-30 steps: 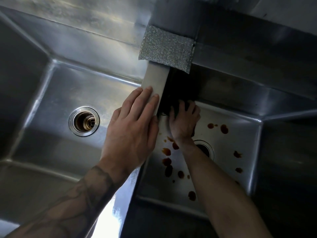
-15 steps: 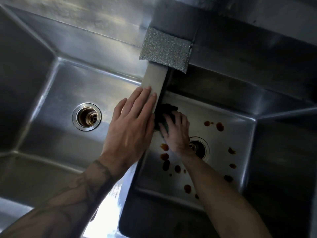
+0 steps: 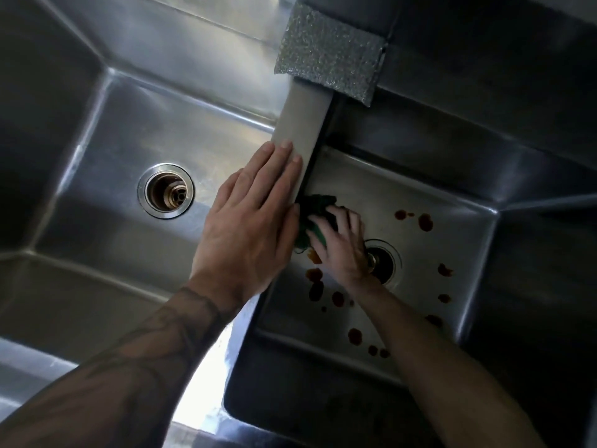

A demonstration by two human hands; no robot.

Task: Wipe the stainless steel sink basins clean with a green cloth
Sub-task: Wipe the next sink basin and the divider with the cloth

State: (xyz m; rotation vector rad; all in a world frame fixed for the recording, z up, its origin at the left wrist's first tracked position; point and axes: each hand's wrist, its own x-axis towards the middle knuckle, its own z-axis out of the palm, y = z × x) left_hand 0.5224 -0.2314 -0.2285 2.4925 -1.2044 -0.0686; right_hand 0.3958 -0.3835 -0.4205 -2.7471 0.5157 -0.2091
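Two stainless steel basins lie below me. The left basin [image 3: 106, 130] has an open drain [image 3: 165, 190]. The right basin [image 3: 458, 202] carries several brown stains [image 3: 316, 282] around its drain [image 3: 384, 263]. My right hand [image 3: 342, 244] presses a crumpled dark green cloth [image 3: 315, 218] onto the right basin's floor, at its left side near the dividing wall; fingers are spread and slightly curled over the cloth. My left hand [image 3: 252, 227] rests flat, fingers straight, on the divider [image 3: 303, 124] between the basins.
A grey scouring pad [image 3: 329, 72] lies draped over the far end of the divider, against the back ledge. The near rim of the sink [image 3: 206, 376] shines under bright light between my forearms.
My right hand has drawn the green cloth from the far corner of the right basin toward me along the divider. The left hand stays on the divider.
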